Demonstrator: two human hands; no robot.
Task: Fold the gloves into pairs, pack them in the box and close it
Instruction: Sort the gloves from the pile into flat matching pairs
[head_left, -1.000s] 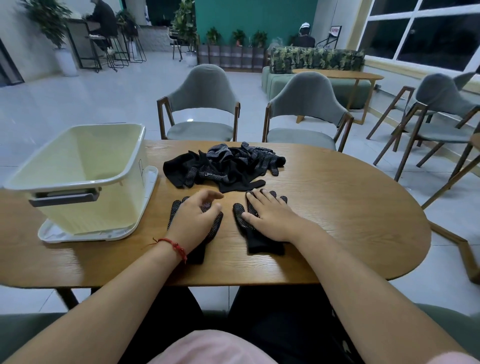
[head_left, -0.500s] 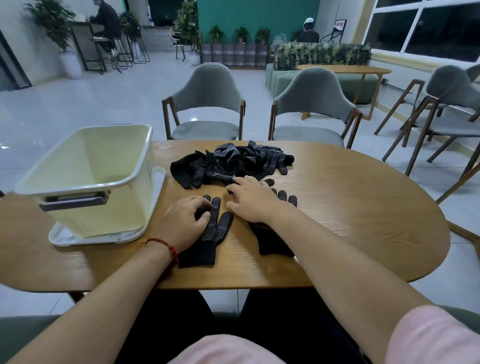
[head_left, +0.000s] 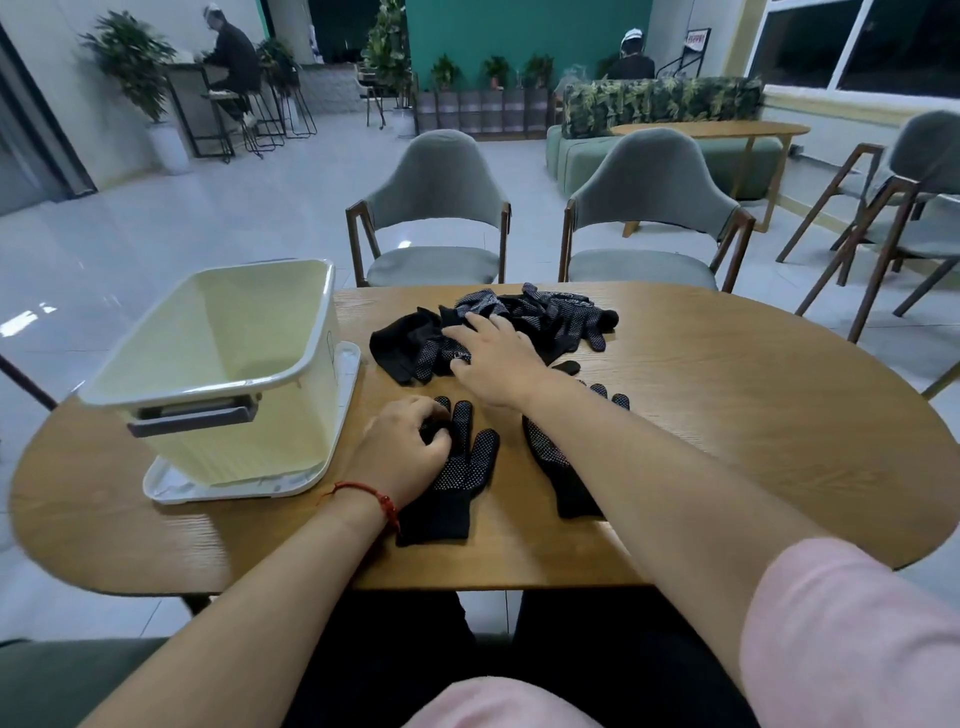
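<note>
Two black dotted gloves lie flat, side by side, near the table's front edge. My left hand rests on the left glove with its fingers curled onto the glove's finger part. The right glove lies partly under my right forearm. My right hand reaches across onto the heap of black gloves at the table's middle back, fingers spread on the cloth. A pale yellow plastic box stands open at the left, sitting on its white lid.
The oval wooden table carries everything. Two grey chairs stand behind its far edge, more chairs at the right. People sit far off in the background.
My right hand has left the right glove and moved forward onto the heap. My left hand stayed on the left glove, shifting to its left side and uncovering its fingers.
</note>
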